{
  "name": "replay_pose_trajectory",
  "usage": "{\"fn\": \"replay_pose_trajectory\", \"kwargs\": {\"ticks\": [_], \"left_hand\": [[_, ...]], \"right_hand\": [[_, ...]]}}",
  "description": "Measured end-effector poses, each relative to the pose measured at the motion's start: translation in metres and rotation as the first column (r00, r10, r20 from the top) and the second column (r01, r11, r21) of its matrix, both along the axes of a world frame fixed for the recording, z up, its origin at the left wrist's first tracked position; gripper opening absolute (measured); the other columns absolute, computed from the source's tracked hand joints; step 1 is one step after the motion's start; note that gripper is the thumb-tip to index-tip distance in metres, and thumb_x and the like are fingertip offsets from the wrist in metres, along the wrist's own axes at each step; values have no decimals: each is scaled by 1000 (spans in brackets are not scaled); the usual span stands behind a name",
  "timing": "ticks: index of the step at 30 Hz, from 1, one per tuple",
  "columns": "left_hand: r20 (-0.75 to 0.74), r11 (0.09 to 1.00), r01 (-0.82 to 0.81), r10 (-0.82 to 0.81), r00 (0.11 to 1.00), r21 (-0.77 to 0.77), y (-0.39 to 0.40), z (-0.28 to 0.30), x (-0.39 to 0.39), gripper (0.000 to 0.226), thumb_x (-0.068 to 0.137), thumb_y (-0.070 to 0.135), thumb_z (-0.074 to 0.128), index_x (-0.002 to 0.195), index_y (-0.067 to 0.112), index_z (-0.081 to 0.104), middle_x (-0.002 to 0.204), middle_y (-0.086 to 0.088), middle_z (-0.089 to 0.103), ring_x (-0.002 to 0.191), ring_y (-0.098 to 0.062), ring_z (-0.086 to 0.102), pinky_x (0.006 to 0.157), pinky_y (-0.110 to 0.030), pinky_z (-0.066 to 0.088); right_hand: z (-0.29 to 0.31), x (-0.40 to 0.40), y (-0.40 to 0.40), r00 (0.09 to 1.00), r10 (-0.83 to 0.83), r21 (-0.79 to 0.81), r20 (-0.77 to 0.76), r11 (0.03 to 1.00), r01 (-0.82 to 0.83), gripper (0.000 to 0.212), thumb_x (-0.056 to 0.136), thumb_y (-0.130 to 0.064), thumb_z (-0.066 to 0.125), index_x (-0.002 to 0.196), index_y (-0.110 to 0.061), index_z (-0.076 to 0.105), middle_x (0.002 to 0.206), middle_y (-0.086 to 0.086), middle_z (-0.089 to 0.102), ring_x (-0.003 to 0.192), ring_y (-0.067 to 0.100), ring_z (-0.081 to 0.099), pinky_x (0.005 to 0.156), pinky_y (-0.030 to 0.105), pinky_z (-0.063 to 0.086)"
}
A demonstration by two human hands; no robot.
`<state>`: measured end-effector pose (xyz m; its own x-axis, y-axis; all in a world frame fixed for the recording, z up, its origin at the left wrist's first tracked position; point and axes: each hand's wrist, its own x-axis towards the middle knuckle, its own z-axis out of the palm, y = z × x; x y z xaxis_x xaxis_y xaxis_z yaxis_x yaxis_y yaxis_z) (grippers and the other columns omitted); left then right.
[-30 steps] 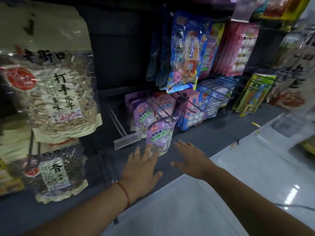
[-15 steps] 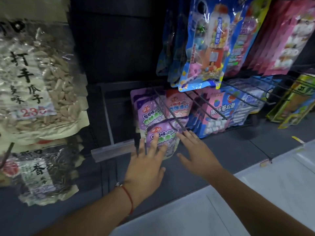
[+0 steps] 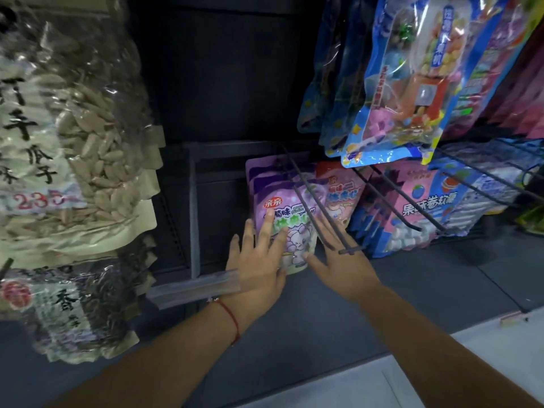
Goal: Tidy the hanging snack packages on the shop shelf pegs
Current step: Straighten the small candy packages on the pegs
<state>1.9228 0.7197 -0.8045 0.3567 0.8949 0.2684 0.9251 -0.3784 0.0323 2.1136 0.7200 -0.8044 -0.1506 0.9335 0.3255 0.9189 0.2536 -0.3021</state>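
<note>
The front purple packet (image 3: 290, 231), hung low on its peg (image 3: 312, 201), was touched by the left hand (image 3: 259, 260) and right hand (image 3: 344, 260), fingers spread flat and gripping nothing, so the straightening was judged barely begun.

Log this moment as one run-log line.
left hand: open, fingers on purple grape snack pouch | right hand: open, beside pouch under dark wire peg | pouch: front of low row
</note>
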Motion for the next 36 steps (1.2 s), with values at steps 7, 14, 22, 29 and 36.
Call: {"fn": "replay_pose_trajectory", "kwargs": {"ticks": [7, 14, 22, 29, 36], "left_hand": [[199, 998, -9, -5, 980, 68, 27, -12, -1, 69, 91, 49, 45, 152, 31, 18, 161, -9, -15, 147, -41, 6, 114, -56, 25], [924, 866, 323, 343, 170, -381, 49, -41, 5, 109, 75, 33, 80, 150, 41, 2, 154, 3, 36, 134, -13, 46, 105, -42, 44], [930, 872, 333, 303, 209, -360, 70, -35, 10, 44, 97, 15, 57, 129, 36, 34, 130, 2, 57, 115, -8, 60, 98, -36, 51], [942, 865, 375, 299, 153, -335, 66, -42, 15, 41, 94, 8, 59, 124, 26, 36, 119, 6, 60, 95, 9, 64, 75, -10, 50], [907, 831, 395, 275, 319, -391, 66, -36, 1, 40, 91, 33, 66, 126, 27, 49, 120, 9, 66, 110, -4, 63, 94, -24, 50]], "right_hand": [[-18, -16, 35, 819, 5, -2, -574, 1000, -7, 60, 88, -43, 68, 139, -31, 39, 138, -4, 51, 128, 8, 48, 107, 22, 39], [-30, -31, 55, 411, -223, -327, -884, 924, -201, 75, 70, -67, 73, 121, -14, 58, 118, 20, 64, 108, 35, 64, 94, 57, 50], [-43, -42, 71, 313, -242, -322, -919, 916, -238, 38, 90, -49, 59, 122, -28, 63, 128, -2, 65, 120, 16, 59, 102, 39, 42], [-23, -38, 58, 379, -152, -244, -913, 947, -208, 44, 90, -32, 68, 123, -5, 57, 118, 16, 67, 107, 24, 66, 87, 28, 55], [-18, -39, 51, 408, -139, -229, -902, 956, -181, 15, 95, -24, 62, 103, -13, 69, 95, -4, 74, 86, -1, 69, 70, 8, 48]]}}
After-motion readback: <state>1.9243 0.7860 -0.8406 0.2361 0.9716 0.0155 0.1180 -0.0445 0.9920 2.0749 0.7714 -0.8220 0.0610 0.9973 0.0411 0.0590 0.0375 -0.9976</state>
